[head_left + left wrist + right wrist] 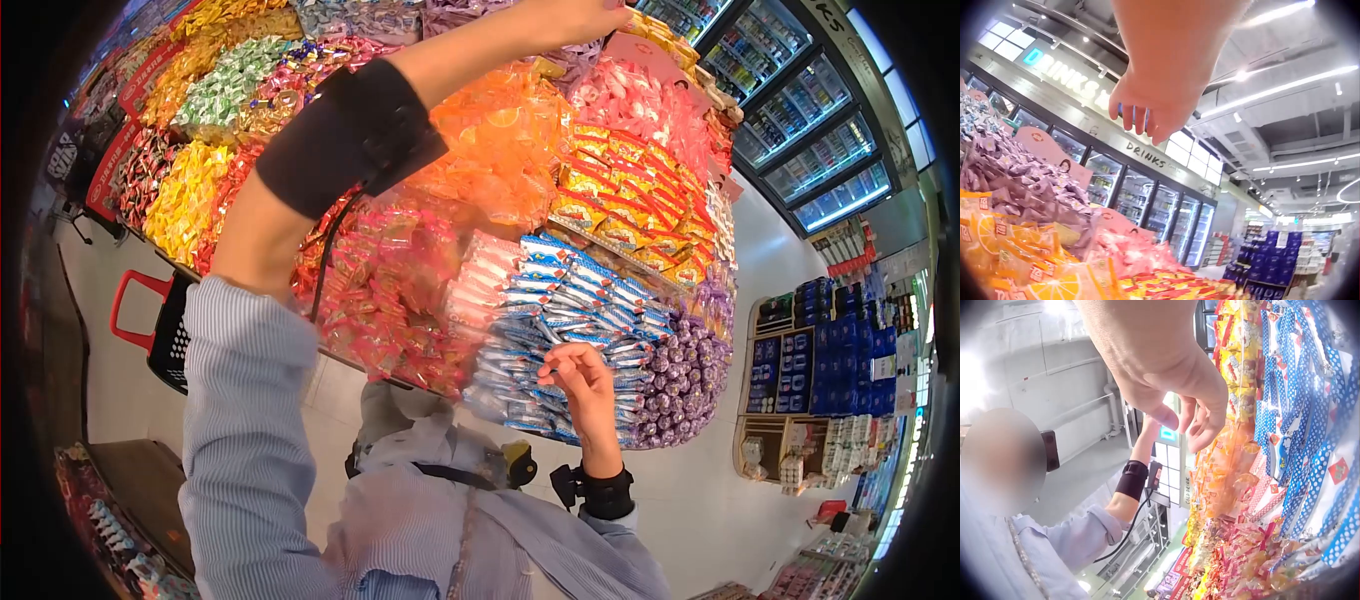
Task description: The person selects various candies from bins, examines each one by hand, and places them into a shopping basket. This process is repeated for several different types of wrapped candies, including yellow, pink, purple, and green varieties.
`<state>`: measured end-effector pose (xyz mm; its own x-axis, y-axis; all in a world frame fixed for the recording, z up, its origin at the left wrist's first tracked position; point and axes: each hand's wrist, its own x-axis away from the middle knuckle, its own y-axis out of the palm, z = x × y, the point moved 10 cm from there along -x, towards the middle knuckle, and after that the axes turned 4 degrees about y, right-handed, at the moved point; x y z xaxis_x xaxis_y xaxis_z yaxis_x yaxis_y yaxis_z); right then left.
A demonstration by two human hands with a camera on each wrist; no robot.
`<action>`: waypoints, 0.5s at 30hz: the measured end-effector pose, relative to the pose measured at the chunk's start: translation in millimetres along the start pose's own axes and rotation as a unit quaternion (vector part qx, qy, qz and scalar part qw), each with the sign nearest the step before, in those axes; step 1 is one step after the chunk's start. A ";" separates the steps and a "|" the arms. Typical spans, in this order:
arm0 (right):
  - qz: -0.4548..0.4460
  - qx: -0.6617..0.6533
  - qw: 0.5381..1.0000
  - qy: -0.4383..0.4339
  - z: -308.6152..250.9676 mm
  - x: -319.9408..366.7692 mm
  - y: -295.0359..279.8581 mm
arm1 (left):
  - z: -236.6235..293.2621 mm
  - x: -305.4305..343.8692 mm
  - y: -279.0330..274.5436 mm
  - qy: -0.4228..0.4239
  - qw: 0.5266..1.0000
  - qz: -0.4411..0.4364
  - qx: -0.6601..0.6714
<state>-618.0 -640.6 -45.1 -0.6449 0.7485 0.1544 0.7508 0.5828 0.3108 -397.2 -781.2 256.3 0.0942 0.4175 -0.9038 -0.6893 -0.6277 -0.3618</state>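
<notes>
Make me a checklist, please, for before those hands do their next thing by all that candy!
1. Right hand free: ok. No sweet shows in its loosely bent fingers.
2. Right hand off the blue-and-white packets: ok. The right wrist view shows a gap between them.
3. Left hand free: ok. It is up in the air, and no sweet shows in it.
4. Left hand fully seen from the head camera: not ok. The picture's top edge cuts it off.
5. Cable from the black armband not touching the sweets: cannot tell. It hangs in front of them.
</notes>
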 end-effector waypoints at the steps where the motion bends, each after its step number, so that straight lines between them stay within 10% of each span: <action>1: -0.009 0.000 1.000 0.005 3.3 0.1 3.1 | 17.4 9.7 -11.1 -0.008 0.999 0.014 0.039; 15: -0.115 0.014 0.989 0.088 45.0 -17.0 82.9 | 65.9 290.3 -178.2 -0.313 0.941 0.028 -0.121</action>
<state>-538.3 -590.8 -64.2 -0.8126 0.5289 0.2448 0.5828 0.7419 0.3314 -294.4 -504.8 73.4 -0.4321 0.6372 -0.6382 -0.4891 -0.7601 -0.4277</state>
